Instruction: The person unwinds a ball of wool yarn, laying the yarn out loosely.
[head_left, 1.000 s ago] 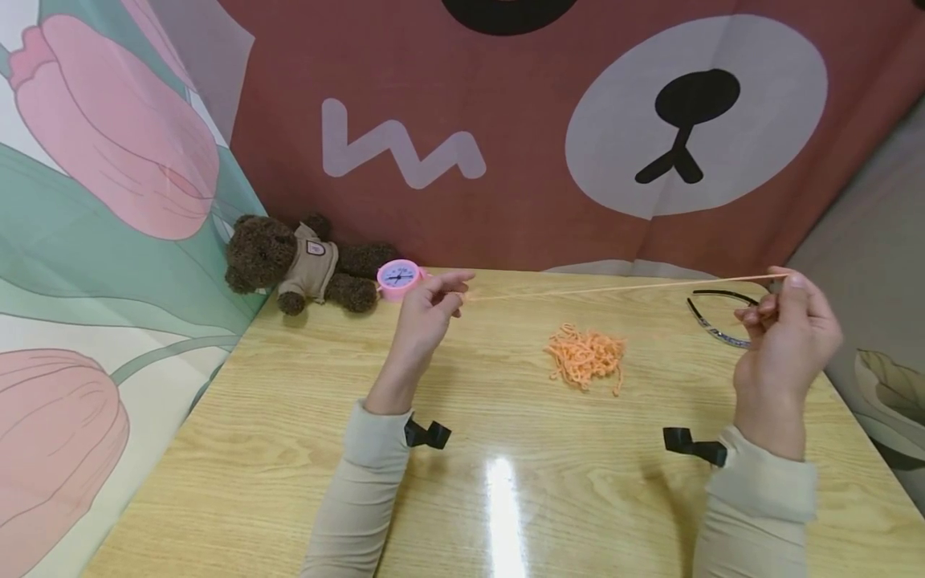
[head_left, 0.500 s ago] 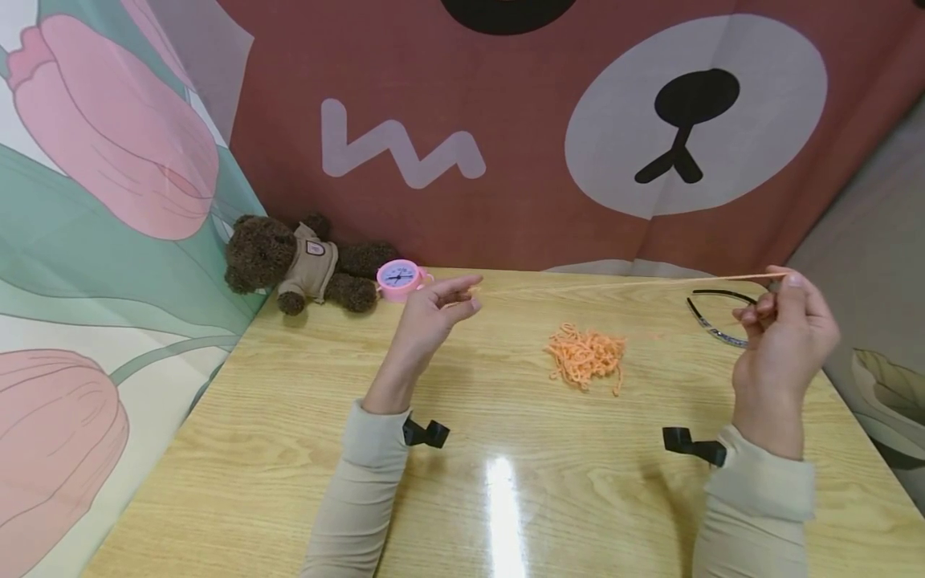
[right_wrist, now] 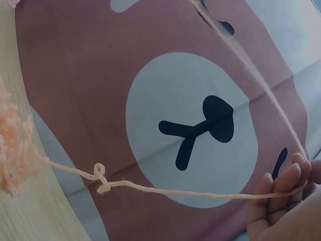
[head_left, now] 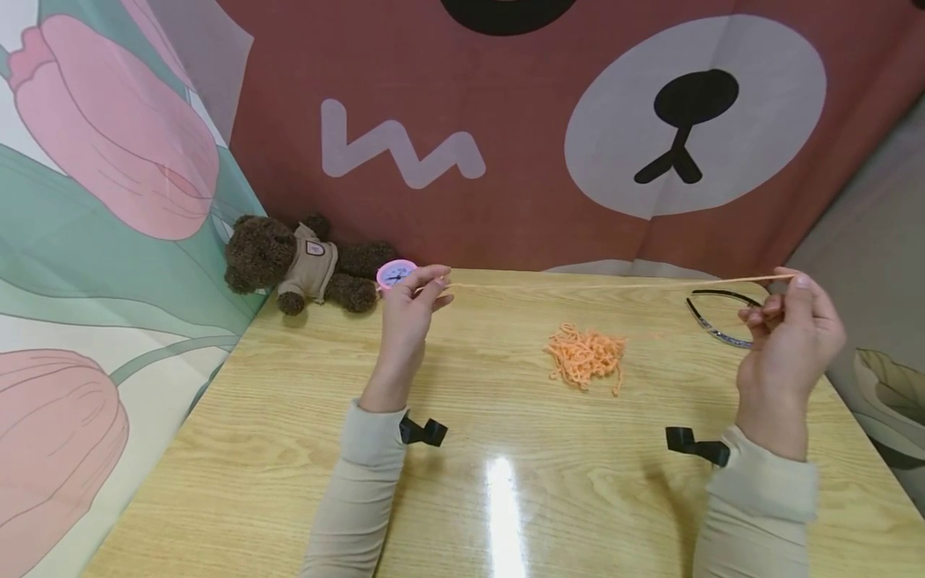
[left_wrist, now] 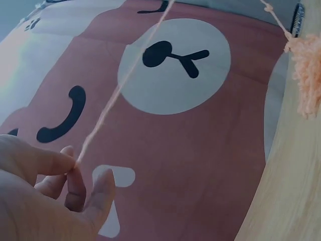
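Note:
A thin orange strand of yarn (head_left: 578, 286) is stretched nearly level above the table between both hands. My left hand (head_left: 403, 329) pinches its left end between thumb and fingers, as the left wrist view shows of the yarn (left_wrist: 108, 108). At the far right, my right hand (head_left: 788, 357) holds the strand at its fingertips. In the right wrist view the yarn (right_wrist: 251, 65) passes the fingers and runs back from the right hand (right_wrist: 288, 201) to the pile, with a small loop or knot (right_wrist: 102, 179) along it. The tangled orange yarn pile (head_left: 587, 356) lies on the table between the hands.
A brown teddy bear (head_left: 311, 261) in a beige shirt lies at the back left. Against its feet is a pink alarm clock (head_left: 393, 275), partly behind the left hand. A dark headband (head_left: 711, 329) lies by the right hand. Printed cloth hangs behind the wooden table (head_left: 549, 482).
My left hand has first drifted slightly right with its fingers spread, then moved left and pinched the strand. The right hand has shifted only slightly right. The pile has stayed put.

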{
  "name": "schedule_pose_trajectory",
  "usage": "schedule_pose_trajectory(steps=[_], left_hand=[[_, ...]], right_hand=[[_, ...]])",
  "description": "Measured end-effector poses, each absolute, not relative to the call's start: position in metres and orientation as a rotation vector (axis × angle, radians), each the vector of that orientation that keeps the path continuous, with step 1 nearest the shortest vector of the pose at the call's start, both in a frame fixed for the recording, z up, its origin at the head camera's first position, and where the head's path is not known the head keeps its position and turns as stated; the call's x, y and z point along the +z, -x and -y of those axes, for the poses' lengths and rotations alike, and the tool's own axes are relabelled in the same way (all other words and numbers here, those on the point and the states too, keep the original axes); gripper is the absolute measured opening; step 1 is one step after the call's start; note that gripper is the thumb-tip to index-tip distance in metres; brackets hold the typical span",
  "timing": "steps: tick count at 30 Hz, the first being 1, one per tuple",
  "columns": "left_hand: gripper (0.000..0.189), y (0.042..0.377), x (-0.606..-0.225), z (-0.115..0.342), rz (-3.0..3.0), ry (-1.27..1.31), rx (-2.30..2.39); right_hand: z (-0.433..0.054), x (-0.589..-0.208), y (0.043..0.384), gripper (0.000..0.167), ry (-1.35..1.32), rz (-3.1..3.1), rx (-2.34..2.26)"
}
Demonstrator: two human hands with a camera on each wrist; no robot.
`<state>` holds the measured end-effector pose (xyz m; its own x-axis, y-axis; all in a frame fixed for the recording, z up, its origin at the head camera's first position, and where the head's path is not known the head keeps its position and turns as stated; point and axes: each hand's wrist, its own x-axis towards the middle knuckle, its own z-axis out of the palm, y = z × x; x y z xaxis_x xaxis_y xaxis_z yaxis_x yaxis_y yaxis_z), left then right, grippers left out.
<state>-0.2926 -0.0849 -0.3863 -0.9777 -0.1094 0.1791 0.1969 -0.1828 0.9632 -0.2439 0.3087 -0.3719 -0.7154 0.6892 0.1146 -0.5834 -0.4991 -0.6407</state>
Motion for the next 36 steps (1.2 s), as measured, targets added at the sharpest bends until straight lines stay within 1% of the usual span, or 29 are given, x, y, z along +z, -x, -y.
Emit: schedule_pose_trajectory(steps=[4,14,20,26,32,36], left_hand=[[0.017,0.294,-0.384,0.090,1.708,0.073,-2.379],[0.019,0.299,-0.379,0.106,1.457,-0.030,-2.406],[0.018,0.298,-0.379,0.113,1.374,-0.064,-2.400],[0.018,0.299,-0.379,0.116,1.335,-0.106,-2.409],[0.014,0.300,-0.379,0.113,1.352,-0.115,-2.402],[0.009,0.300,-0.383,0.106,1.502,-0.069,-2.393]], right_hand=[[-0.314,-0.374,0.242,0.029,0.243,0.875,2.214],[-0.326,-0.373,0.241,0.021,0.299,0.800,2.222],[-0.326,-0.375,0.240,0.023,0.298,0.833,2.220],[-0.328,-0.379,0.241,0.028,0.312,0.950,2.218],[-0.329,-0.379,0.241,0.032,0.355,1.010,2.212],[-0.324,-0.381,0.244,0.029,0.393,1.250,2.236]])
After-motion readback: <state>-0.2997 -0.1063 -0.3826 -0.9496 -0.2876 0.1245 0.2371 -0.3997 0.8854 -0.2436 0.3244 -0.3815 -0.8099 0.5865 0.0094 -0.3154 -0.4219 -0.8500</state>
